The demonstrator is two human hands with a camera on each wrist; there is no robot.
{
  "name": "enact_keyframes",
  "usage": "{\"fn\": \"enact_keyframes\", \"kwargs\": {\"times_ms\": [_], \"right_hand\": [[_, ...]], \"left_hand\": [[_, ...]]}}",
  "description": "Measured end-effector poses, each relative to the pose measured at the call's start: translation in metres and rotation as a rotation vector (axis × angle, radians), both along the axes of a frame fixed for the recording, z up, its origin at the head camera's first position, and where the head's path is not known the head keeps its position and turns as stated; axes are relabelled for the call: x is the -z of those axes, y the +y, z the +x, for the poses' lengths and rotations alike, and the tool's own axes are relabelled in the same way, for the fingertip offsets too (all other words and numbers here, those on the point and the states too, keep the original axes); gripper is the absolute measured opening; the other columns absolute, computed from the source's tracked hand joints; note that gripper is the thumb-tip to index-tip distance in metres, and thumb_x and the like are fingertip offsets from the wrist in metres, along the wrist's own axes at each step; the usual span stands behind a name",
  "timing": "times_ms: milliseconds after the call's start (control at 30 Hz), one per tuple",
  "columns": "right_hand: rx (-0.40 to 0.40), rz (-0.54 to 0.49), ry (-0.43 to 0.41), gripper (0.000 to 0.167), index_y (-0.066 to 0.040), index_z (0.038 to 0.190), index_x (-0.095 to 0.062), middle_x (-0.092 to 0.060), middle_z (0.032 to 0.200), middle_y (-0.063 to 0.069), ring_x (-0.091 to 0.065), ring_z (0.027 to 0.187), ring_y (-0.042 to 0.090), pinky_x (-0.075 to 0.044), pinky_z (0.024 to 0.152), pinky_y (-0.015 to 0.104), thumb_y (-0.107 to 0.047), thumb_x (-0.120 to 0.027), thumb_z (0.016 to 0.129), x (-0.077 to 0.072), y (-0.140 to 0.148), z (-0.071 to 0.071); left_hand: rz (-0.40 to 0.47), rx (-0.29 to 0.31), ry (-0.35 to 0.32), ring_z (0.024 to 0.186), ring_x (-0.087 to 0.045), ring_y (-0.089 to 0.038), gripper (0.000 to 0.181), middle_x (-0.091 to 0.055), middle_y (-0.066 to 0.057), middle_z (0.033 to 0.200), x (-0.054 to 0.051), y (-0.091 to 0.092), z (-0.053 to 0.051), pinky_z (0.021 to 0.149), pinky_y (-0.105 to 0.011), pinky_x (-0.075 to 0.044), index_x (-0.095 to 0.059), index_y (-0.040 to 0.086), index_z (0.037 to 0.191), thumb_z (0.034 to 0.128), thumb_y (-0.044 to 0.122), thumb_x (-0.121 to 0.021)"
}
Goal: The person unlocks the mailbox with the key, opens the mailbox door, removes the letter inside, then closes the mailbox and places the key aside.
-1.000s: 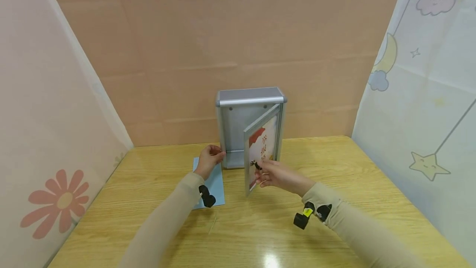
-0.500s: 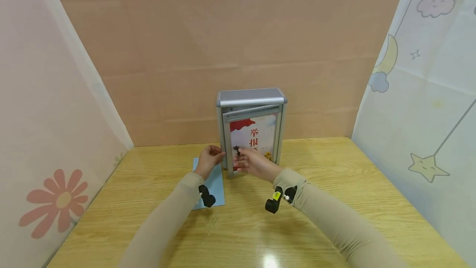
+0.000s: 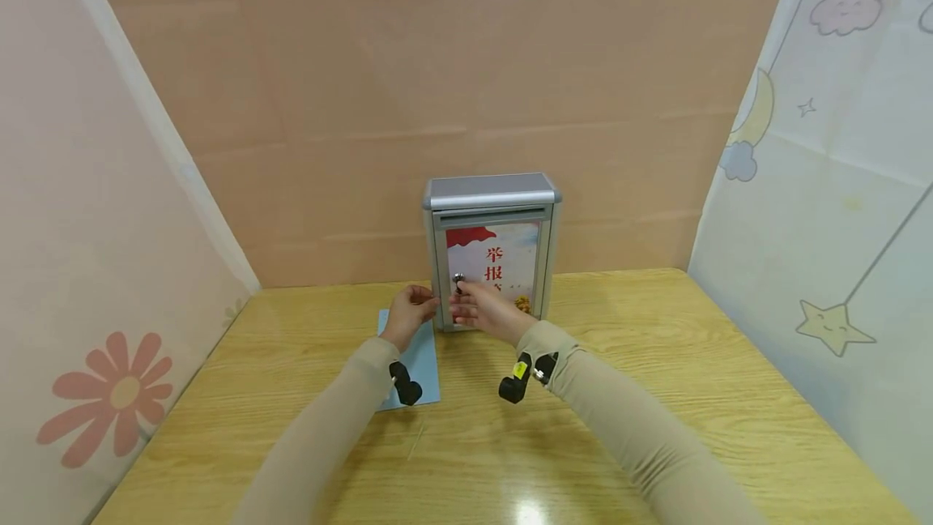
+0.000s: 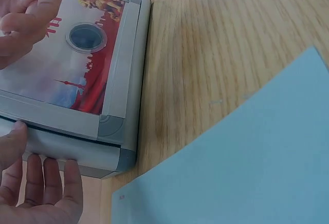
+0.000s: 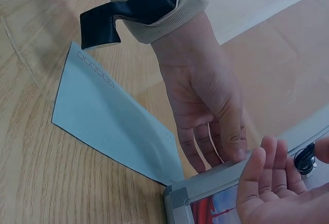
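A grey metal letter box [image 3: 494,199] stands upright at the back of the table, its front door [image 3: 513,258] swung flush with the frame. Red characters and a red flag mark the door's poster. My left hand [image 3: 410,316] holds the box's left side, thumb on the front edge and fingers along the side wall. At the door's lock, my right hand [image 3: 492,316] pinches a black-headed key [image 5: 305,158] between thumb and forefinger, the other fingers stretched across the door. A pale blue envelope [image 4: 231,157] lies flat on the table below my left hand.
The wooden table [image 3: 619,411] spreads out in front and to both sides. Behind the box rises a tan backdrop [image 3: 350,185]. Printed panels with a flower [image 3: 124,391] and a star [image 3: 834,326] flank the table. A small thin strip [image 3: 415,441] lies near the envelope.
The door has swung from half open to flush with the box. My right hand has moved left and away from me with it, keeping the key. My left hand has stayed put.
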State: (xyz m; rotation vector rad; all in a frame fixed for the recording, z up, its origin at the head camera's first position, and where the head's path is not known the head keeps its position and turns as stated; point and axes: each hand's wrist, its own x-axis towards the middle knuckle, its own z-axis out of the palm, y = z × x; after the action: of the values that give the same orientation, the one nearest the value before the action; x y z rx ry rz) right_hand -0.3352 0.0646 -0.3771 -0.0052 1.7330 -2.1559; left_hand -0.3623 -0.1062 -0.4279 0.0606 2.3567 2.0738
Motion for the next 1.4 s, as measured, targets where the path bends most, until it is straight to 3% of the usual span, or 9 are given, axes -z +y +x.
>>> {"fn": "enact_keyframes", "kwargs": {"times_ms": [300,700,900,1067,1200,1300,1400], "right_hand": [[0.007,0.022,0.009,0.025,-0.001,0.113,-0.05,-0.058,0.098,0.007,-0.06,0.079,0.013,-0.053,0.072,0.025,-0.023,-0.041,0.105,-0.001,-0.001,-0.005],[0.055,-0.006,-0.014,0.027,-0.001,0.12,-0.049,-0.058,0.099,0.008,-0.06,0.078,0.013,-0.053,0.072,0.026,-0.022,-0.044,0.104,0.001,-0.006,-0.008],[0.116,-0.076,-0.013,0.014,-0.002,0.104,-0.052,-0.054,0.089,0.006,-0.056,0.073,0.012,-0.049,0.064,0.023,-0.015,-0.048,0.102,0.001,-0.012,-0.007],[0.197,0.043,0.069,0.012,-0.005,0.089,-0.048,-0.052,0.085,0.006,-0.055,0.072,0.012,-0.049,0.061,0.022,-0.01,-0.049,0.101,-0.001,-0.02,-0.001],[0.231,0.107,0.082,0.015,-0.003,0.099,-0.048,-0.052,0.083,0.005,-0.055,0.066,0.012,-0.05,0.058,0.023,-0.019,-0.049,0.102,-0.004,-0.023,0.0],[0.229,0.071,0.05,0.024,-0.001,0.117,-0.047,-0.052,0.082,0.005,-0.054,0.062,0.012,-0.049,0.056,0.024,-0.02,-0.044,0.103,-0.005,-0.023,0.0],[0.211,-0.003,0.017,0.027,0.001,0.124,-0.044,-0.053,0.084,0.005,-0.054,0.063,0.011,-0.049,0.056,0.022,-0.016,-0.04,0.104,-0.006,-0.021,-0.001]], "left_hand": [[0.011,-0.016,0.001,0.088,-0.06,-0.018,0.024,-0.058,-0.012,0.104,-0.001,0.0,-0.001,0.089,-0.038,-0.054,-0.056,-0.001,0.111,0.0909,0.007,-0.067],[0.011,-0.013,0.005,0.091,-0.059,-0.018,0.025,-0.058,-0.012,0.105,0.001,0.001,-0.001,0.089,-0.036,-0.054,-0.055,-0.001,0.111,0.0915,0.009,-0.067],[0.03,-0.025,0.014,0.086,-0.058,-0.016,0.023,-0.058,-0.01,0.101,0.002,0.0,-0.002,0.084,-0.031,-0.055,-0.055,-0.001,0.108,0.0907,0.007,-0.067],[0.034,-0.037,0.01,0.086,-0.058,-0.015,0.021,-0.058,-0.01,0.099,0.002,0.001,-0.003,0.084,-0.031,-0.055,-0.056,-0.001,0.107,0.0901,0.006,-0.068],[0.029,-0.04,0.007,0.087,-0.058,-0.016,0.021,-0.058,-0.01,0.1,0.002,0.001,-0.003,0.084,-0.032,-0.055,-0.056,0.0,0.107,0.0903,0.007,-0.067],[0.03,-0.042,0.008,0.087,-0.057,-0.016,0.022,-0.058,-0.01,0.1,0.003,0.001,-0.004,0.083,-0.03,-0.055,-0.056,0.0,0.107,0.0905,0.007,-0.067],[0.025,-0.05,0.013,0.087,-0.057,-0.016,0.022,-0.058,-0.01,0.1,0.003,0.001,-0.003,0.082,-0.029,-0.055,-0.056,0.0,0.107,0.0907,0.007,-0.067]]}}
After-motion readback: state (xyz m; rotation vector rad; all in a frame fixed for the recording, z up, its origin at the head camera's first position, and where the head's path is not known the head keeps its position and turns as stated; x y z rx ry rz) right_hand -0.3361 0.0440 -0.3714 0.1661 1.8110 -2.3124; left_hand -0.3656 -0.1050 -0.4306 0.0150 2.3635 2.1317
